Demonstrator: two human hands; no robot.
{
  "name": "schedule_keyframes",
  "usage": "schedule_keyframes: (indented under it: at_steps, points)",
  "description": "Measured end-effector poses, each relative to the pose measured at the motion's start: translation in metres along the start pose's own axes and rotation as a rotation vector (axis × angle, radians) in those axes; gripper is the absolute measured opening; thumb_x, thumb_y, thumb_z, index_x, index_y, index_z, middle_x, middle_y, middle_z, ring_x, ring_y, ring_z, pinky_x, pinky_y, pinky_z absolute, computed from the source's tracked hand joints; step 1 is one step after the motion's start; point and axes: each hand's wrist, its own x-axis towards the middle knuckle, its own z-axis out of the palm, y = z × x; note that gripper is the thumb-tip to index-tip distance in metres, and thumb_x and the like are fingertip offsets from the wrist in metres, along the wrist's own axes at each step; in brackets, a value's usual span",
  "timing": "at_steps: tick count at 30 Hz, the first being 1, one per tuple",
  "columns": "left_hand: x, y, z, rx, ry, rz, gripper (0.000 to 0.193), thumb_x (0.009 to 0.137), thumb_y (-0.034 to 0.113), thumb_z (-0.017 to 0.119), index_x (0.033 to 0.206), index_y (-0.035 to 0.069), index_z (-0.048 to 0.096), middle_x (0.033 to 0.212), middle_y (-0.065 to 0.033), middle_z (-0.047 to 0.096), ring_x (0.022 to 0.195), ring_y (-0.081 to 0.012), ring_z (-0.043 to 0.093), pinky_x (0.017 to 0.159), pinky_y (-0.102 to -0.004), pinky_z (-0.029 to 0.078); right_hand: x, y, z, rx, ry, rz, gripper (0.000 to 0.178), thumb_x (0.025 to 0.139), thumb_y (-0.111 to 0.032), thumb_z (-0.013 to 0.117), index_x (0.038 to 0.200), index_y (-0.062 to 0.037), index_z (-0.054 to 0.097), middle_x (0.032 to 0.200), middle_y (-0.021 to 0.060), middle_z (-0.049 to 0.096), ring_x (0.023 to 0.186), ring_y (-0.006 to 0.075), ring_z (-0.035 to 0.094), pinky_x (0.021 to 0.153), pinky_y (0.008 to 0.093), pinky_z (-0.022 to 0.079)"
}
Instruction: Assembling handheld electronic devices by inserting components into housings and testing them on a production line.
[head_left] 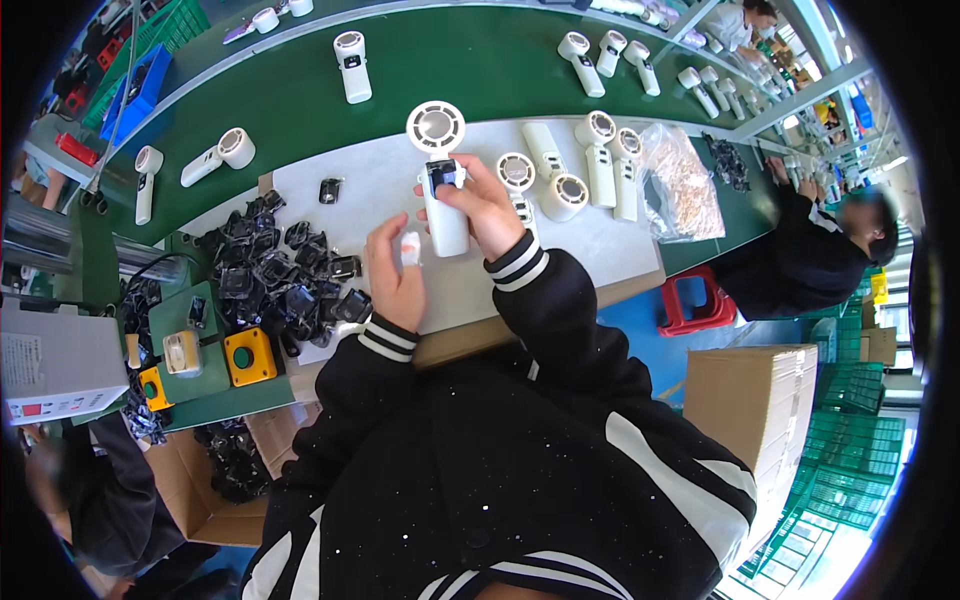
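Note:
My right hand [483, 208] is closed around a white handheld fan [449, 232], its round head pointing away from me. The thumb lies by the dark panel [440, 174] on the fan's front. Just left of the handle, my left hand [396, 280] is held open, apart from the fan, with a white wrapping on its thumb. Left of that hand lies a heap of small black plastic parts [270, 265], with one single black part [330, 190] farther off. To the right of the held fan, several more white fans, among them one standing fan [600, 165], rest on the pale work board [480, 300].
A clear bag of small beige pieces [685, 185] lies at the board's right end. Beyond runs a green belt [450, 60] with several fans on it. At left stands a green-topped fixture with yellow button boxes [250, 357]. A co-worker [815, 245] sits at the right, near a red stool [694, 301].

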Motion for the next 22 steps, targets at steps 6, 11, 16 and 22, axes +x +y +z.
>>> schedule_keyframes:
  at_steps: [6, 11, 16, 22]
  points:
    - [0.0, -0.004, -0.006, 0.118, -0.139, 0.052, 0.045, 0.076, -0.002, 0.048, 0.121, 0.002, 0.051, 0.114, -0.0143, 0.057, 0.104, -0.0285, 0.052, 0.095, -0.0342, 0.038, 0.039, -0.025, -0.002, -0.155, -0.041, 0.031, 0.039, 0.088, 0.002, 0.051, 0.127, -0.0007, 0.042, 0.11, 0.0207, 0.06, 0.089, 0.0288, 0.064, 0.077, 0.0366, 0.056]
    - [0.001, 0.0, -0.006, 0.145, -0.176, 0.02, 0.047, 0.073, -0.001, 0.049, 0.12, 0.002, 0.051, 0.114, -0.0137, 0.057, 0.103, -0.0286, 0.052, 0.094, -0.0343, 0.037, 0.053, -0.028, 0.002, -0.124, -0.037, 0.0, 0.039, 0.089, 0.0, 0.051, 0.127, 0.0003, 0.042, 0.109, 0.0208, 0.06, 0.087, 0.0303, 0.065, 0.074, 0.0371, 0.057]
    - [0.004, 0.004, -0.006, 0.128, -0.21, -0.02, 0.047, 0.072, 0.0, 0.05, 0.119, 0.003, 0.052, 0.114, -0.0126, 0.057, 0.103, -0.0277, 0.053, 0.094, -0.0347, 0.036, 0.058, -0.024, 0.002, -0.091, -0.024, 0.018, 0.041, 0.089, -0.003, 0.051, 0.129, 0.0003, 0.041, 0.112, 0.0223, 0.06, 0.09, 0.0328, 0.065, 0.075, 0.039, 0.057]
    - [0.004, 0.0, -0.007, 0.136, -0.24, -0.024, 0.044, 0.077, 0.004, 0.052, 0.12, 0.006, 0.052, 0.114, -0.0124, 0.057, 0.105, -0.0263, 0.052, 0.095, -0.036, 0.035, 0.069, -0.027, -0.01, -0.175, -0.018, 0.053, 0.042, 0.089, -0.004, 0.052, 0.129, -0.0004, 0.041, 0.115, 0.023, 0.058, 0.094, 0.0335, 0.065, 0.079, 0.0414, 0.056]
